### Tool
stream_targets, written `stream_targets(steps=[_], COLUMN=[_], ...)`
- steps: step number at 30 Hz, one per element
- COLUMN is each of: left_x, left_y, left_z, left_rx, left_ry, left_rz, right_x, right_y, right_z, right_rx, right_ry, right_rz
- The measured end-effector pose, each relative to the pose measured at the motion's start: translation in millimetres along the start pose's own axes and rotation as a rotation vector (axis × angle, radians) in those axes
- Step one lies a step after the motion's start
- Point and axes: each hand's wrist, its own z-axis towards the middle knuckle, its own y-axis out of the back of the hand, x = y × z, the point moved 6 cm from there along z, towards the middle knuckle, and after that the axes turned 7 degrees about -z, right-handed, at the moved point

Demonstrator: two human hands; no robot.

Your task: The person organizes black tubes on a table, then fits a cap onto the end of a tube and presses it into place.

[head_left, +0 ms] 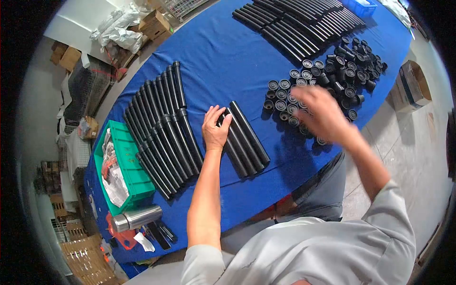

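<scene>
Near the middle of the blue-covered table, several plain black tubes (249,137) lie side by side. My left hand (216,126) is at their far ends, its fingers and thumb curved around the end of a tube on the left side of the group. My right hand (323,111) is over the near part of a heap of small round black caps (350,73). It is blurred by motion, and whether anything is in its fingers does not show. Under it, some caps stand in rows with their ringed faces up. To the left lie two rows of black tubes with caps on their ends (164,128).
More black tubes (294,28) lie stacked at the far side of the table, by a blue bin (361,7). A green crate (130,164), a steel flask (142,217) and a dark phone (159,236) are at the left. A cardboard box (411,88) stands on the floor at right.
</scene>
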Motion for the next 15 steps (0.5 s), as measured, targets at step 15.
stream_targets(steps=[15], left_x=[-1.1], left_y=[0.7], left_z=[0.6], left_rx=[0.006], left_ry=[0.007], left_rz=[0.014], right_x=[-177.1], right_y=[-60.9], right_z=[84.6], right_rx=[0.214], right_ry=[-0.219], right_rz=[-0.494])
